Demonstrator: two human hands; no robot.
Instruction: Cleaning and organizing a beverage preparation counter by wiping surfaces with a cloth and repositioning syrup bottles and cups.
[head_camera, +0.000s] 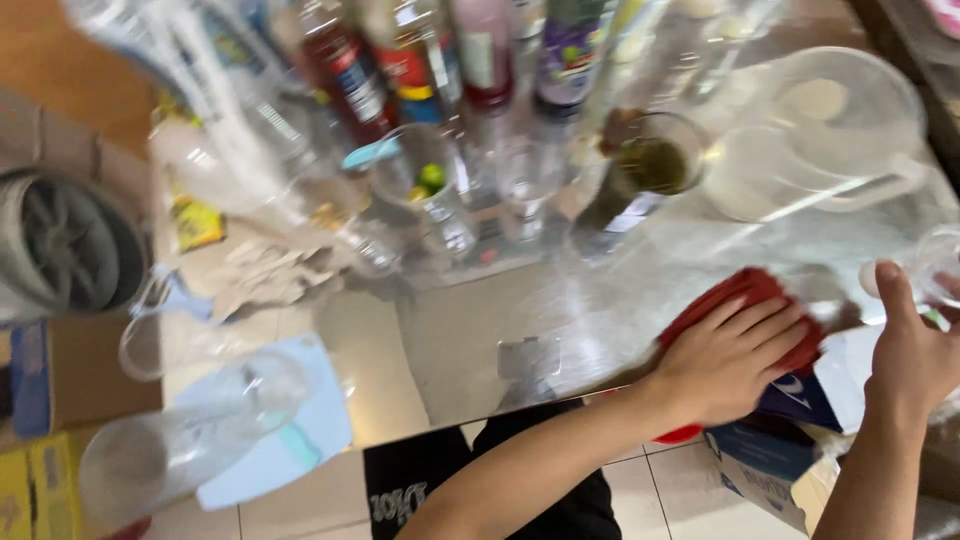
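Now I am wiping the glass table (470, 340): my left hand (725, 360) lies spread flat on the red cloth (745, 295) near the edge, my right hand (915, 345) grips a clear glass (940, 265), and next I should push the cloth over the unwiped part.

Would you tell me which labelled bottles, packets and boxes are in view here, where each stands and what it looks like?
Bottles: back row, red, purple and pink labels, blurred.
Yellow packet: left of the glasses, small and flat.
Blue and white box: on the floor under the left hand.
Yellow box: bottom left corner.
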